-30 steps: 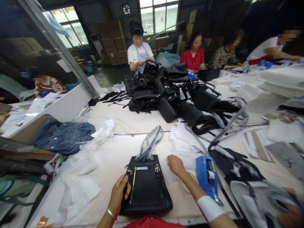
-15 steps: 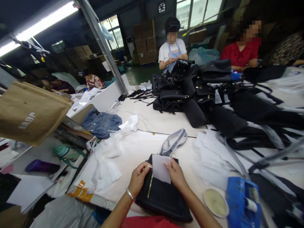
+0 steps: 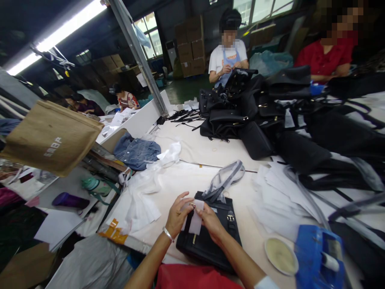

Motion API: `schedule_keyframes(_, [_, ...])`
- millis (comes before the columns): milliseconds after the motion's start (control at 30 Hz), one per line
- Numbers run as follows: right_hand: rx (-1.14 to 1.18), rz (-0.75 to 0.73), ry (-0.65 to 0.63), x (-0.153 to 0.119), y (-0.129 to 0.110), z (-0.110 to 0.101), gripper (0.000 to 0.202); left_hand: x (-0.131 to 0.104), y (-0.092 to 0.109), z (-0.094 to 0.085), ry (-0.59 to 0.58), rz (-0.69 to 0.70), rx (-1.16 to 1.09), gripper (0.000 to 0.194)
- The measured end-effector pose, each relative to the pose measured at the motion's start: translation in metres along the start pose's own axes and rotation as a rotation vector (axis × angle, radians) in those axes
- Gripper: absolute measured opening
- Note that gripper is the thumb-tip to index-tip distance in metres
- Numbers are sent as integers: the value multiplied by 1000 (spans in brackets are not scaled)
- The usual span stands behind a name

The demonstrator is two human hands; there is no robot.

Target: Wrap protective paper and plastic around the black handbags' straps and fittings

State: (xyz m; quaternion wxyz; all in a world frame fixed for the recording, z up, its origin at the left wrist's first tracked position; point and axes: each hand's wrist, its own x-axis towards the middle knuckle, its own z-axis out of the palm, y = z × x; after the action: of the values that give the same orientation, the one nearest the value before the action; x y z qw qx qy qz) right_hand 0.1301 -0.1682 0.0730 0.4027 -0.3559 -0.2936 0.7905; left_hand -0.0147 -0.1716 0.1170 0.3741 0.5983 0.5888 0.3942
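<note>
A black bag (image 3: 210, 249) lies on the white table near its front edge, its handles wrapped in grey film (image 3: 224, 180). Over the bag's left part, my left hand (image 3: 179, 214) pinches a black strap with a small gold-coloured metal piece (image 3: 192, 205). My right hand (image 3: 210, 222) grips a thin white sheet (image 3: 196, 224) beside the strap, the fingers of both hands close together. A gold buckle (image 3: 230, 218) shows on the bag's right side.
Black bags (image 3: 228, 116) are heaped at the back. On the right are white sheets (image 3: 279, 196), a round dish (image 3: 281, 256) and a blue container (image 3: 319, 257). Denim cloth (image 3: 136, 151) and a brown bag (image 3: 52, 138) are at the left. A person (image 3: 227, 56) works across the table.
The white sheet has shifted left to the strap and turned narrower in view, uncovering the right buckle. My hands have come closer together. The whole view has shifted slightly.
</note>
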Motion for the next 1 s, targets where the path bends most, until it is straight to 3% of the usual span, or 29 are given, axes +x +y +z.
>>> schedule_keyframes(100, [-7, -11, 9, -2, 1, 3, 36, -3, -11, -2, 60, -105, -93, 73])
schedule_keyframes(167, [-25, -22, 14, -3, 3, 4, 37, -5, -19, -3, 37, -205, -200, 83])
schedule_keyframes(333, [-117, -143, 99, -3, 10, 4, 35, -8, -24, -6, -260, -387, -461, 54])
schedule_keyframes(533, [-473, -273, 312, -7, 16, 6, 32, -5, -16, -6, -394, -454, -629, 49])
schedule_keyframes(800, [-670, -321, 527, -9, 30, 24, 36, -4, -20, -6, -373, -430, -601, 50])
schedule_keyframes(1000, [-659, -331, 564, -7, 45, 32, 42, -9, -27, -6, -350, -417, -626, 53])
